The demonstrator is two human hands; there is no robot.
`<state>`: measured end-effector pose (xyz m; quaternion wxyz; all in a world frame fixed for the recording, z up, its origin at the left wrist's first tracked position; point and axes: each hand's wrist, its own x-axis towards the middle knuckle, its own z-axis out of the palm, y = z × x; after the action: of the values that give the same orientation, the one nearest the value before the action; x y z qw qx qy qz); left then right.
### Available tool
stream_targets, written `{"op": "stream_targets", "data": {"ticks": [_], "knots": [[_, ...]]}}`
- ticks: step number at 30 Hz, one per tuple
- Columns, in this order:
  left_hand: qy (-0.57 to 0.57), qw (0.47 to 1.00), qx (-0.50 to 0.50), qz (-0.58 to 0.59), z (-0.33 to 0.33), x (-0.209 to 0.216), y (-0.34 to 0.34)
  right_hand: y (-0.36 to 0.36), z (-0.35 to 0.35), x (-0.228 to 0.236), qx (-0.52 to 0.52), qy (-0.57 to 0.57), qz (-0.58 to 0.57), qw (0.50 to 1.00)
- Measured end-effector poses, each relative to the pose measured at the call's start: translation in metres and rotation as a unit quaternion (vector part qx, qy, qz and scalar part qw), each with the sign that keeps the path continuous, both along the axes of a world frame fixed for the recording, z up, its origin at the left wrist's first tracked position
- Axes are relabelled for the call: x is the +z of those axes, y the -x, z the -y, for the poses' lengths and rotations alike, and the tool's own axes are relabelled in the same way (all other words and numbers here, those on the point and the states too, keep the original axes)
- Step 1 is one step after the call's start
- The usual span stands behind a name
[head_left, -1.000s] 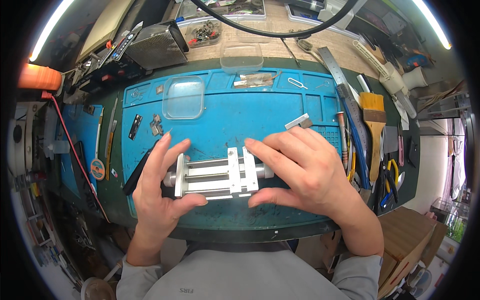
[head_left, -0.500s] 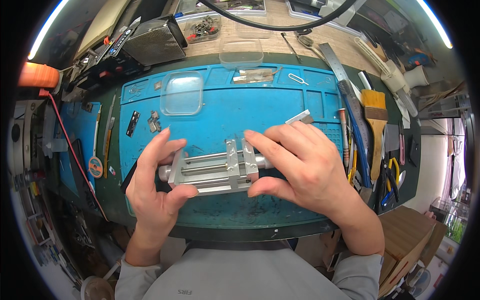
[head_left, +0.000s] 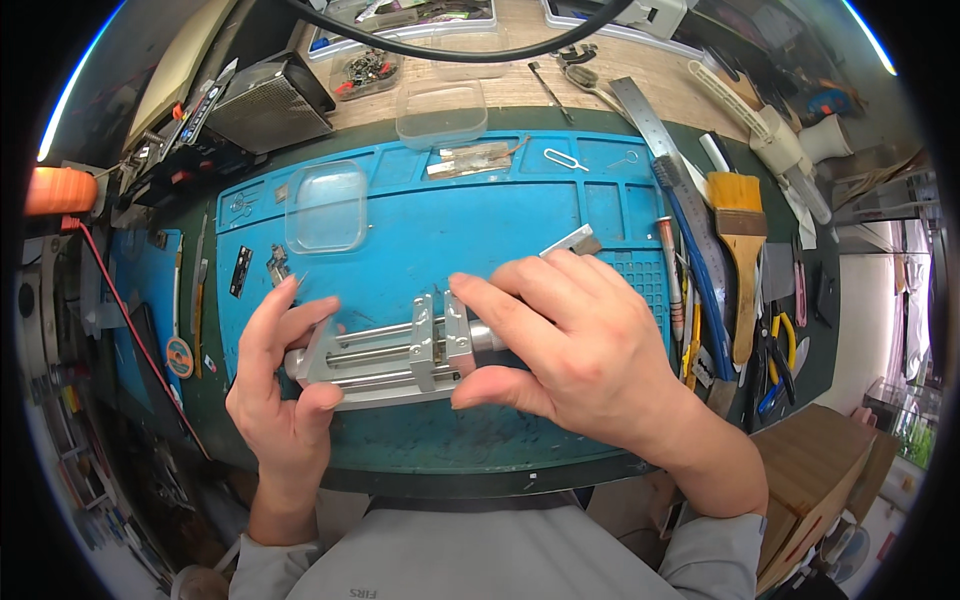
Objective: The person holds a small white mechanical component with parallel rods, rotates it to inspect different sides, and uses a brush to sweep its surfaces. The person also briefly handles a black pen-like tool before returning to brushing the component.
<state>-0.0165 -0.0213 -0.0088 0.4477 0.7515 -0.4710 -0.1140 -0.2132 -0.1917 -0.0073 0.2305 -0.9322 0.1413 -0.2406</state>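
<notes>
A small silver metal vise, with parallel rods and a sliding jaw close to its right end, is held between my hands over the blue work mat. My left hand grips its left end, with the thumb at the near corner and the fingers along the far side. Around the right end curls my right hand, its index fingertip at the top of the end plate and its thumb at the near corner. A round knob at that end is partly covered by the right hand. Beyond my right knuckles lies a small flat metal piece.
Behind the vise sits a clear plastic tray, with small metal parts beside it. To the right are a wide brush, a steel ruler and pliers. A black cable arches across the back.
The whole view has shifted, so the bench things appear farther left. The vise and both hands sit slightly lower and more to the left in the picture; the grip looks the same.
</notes>
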Motion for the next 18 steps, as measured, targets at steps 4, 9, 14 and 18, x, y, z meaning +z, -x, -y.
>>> {"op": "stream_targets", "data": {"ticks": [4, 9, 14, 18], "knots": [[-0.004, 1.0, 0.005, -0.002, 0.0001, 0.0001, -0.0004, -0.0004, 0.0002, -0.0003, -0.001, -0.01, 0.002, 1.0], [-0.003, 1.0, 0.009, -0.014, -0.0006, -0.0003, 0.0, -0.0005, 0.0003, 0.002, -0.002, -0.001, -0.007, 1.0], [-0.002, 1.0, 0.003, -0.014, 0.0003, 0.0, -0.0009, 0.0002, 0.0013, 0.0009, 0.001, -0.006, -0.001, 1.0], [0.002, 1.0, -0.005, -0.017, -0.0002, 0.0, -0.0012, 0.001, 0.001, 0.0033, 0.003, -0.009, -0.013, 1.0]]}}
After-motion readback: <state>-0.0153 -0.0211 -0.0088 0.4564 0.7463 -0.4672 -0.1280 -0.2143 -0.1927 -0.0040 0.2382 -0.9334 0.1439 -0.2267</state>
